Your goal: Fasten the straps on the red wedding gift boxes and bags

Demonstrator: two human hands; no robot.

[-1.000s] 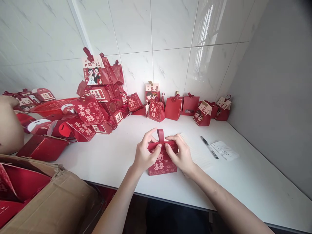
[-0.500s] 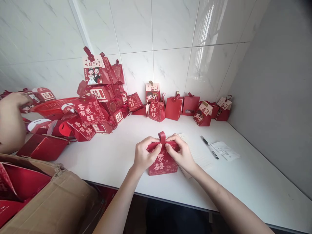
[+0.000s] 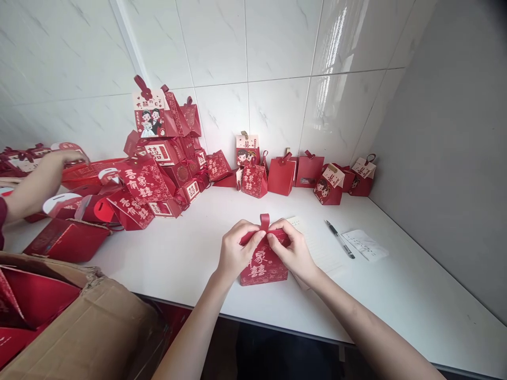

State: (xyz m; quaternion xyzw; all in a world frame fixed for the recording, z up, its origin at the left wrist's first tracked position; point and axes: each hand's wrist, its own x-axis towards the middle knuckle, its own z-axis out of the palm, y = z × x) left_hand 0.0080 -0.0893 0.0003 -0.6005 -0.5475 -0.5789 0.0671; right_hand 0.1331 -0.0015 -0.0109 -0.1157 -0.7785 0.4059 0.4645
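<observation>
So there's a red double-happiness gift box (image 3: 264, 270) standing upright on the white tabletop (image 3: 170, 264), pretty much in the middle and close to the front edge. The left hand (image 3: 238, 249) and right hand (image 3: 296, 252) each have a grip on its top edge, pinching it between thumb and fingers, thumbs almost meeting just under the dark red strap loop (image 3: 265, 221). A lined paper sheet (image 3: 317, 248) lies just beside the right hand, with a black pen (image 3: 339, 239) and a small handwritten slip (image 3: 364, 245) further right. More red boxes line the tiled wall (image 3: 219, 45), and there's a messy stack of boxes (image 3: 154, 153) off to the left. Over there, another person's hand (image 3: 73, 156) hangs near a red plastic basket (image 3: 85, 173); can't tell if it's holding anything. Front left is a cardboard carton (image 3: 99, 322) with red boxes inside.
</observation>
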